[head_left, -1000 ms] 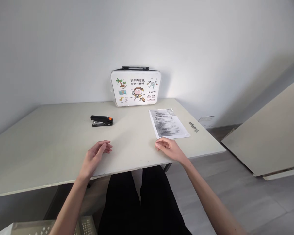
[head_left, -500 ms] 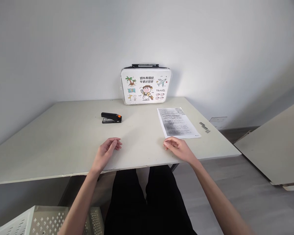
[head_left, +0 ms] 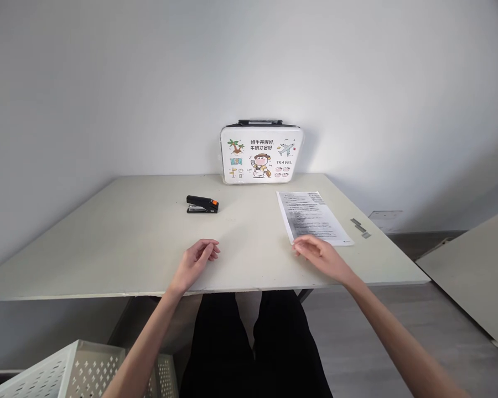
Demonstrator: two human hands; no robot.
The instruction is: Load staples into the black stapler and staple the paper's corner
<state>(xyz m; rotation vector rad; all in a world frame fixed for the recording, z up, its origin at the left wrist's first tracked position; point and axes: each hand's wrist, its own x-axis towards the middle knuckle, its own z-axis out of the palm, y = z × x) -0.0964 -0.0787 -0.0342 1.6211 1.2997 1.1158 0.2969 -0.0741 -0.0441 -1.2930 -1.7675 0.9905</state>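
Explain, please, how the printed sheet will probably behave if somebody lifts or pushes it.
The printed sheet looks thin, so it may droop when lifted by a corner. It lies flat on a smooth-looking table, so a light push would probably slide it.

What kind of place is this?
Probably a study or work corner, maybe at home: a pale table against a wall, with a black stapler and a printed sheet on it.

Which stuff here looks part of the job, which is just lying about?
Likely the job:
black stapler, beyond the left hand
printed paper, at the right hand
grey strips, maybe staples

Apparently just lying about:
white case by the wall
white basket below the table
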